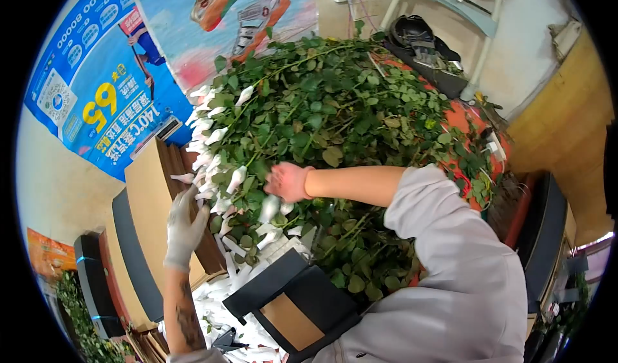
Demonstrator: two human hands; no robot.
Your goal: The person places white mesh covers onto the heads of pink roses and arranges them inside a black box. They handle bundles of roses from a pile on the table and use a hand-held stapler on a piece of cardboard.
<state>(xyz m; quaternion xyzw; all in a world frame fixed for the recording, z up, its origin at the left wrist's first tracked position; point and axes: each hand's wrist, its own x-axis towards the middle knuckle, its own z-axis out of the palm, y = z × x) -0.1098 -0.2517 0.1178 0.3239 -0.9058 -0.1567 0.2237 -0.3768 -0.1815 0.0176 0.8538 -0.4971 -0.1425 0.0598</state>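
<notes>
A large heap of leafy rose stems (309, 105) lies in front of me, many of its flower heads wrapped in white sleeves (215, 135) along the left side. My left hand (182, 228), in a white glove, reaches up beside these wrapped heads with its thumb apart from the fingers. Nothing shows in its grasp. Over the leaves, my right hand (288, 182) is curled and somewhat blurred. A rose with a white-wrapped head (269, 210), blurred too, hangs just below that hand and seems held by its stem; the stem itself is mostly hidden.
Loose white sleeves (235, 292) are piled at the front left, by a black open box (299, 305) against my body. Cardboard (151, 202) stands at the left. A folding chair (444, 9) carrying a black bag (412, 33) is at the back right. Posters (109, 92) cover the wall.
</notes>
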